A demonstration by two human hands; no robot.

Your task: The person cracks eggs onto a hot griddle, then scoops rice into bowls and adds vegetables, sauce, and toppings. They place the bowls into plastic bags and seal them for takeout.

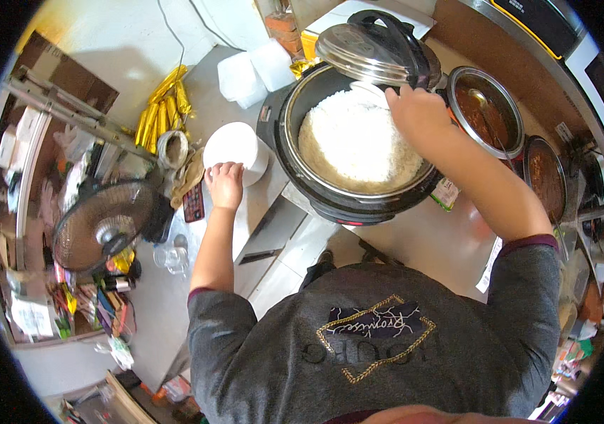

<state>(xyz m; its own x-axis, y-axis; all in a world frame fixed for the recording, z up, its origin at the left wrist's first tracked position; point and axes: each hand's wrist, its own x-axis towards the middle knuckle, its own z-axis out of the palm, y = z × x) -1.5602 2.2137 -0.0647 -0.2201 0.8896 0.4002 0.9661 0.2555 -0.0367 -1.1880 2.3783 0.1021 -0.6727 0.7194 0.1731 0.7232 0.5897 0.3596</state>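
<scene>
My right hand (418, 112) is closed around the handle of a white rice paddle (370, 94), whose blade meets the far side of the heaped white rice (348, 138). The rice fills a large black rice cooker (284, 155), its metal-faced lid (358, 55) raised at the back. To the left of the cooker stands a white round tub (235, 145), possibly several stacked together. My left hand (225, 184) grips its near rim with the fingers curled over the edge; the thumb is hard to make out.
Two pots of reddish-brown food (482, 116) stand right of the cooker, one with a ladle. White plastic tubs (254, 71) and gold packets (164, 109) lie behind on the left. A fan (107, 226), a phone (194, 203) and clear cups (172, 258) are nearer on the left.
</scene>
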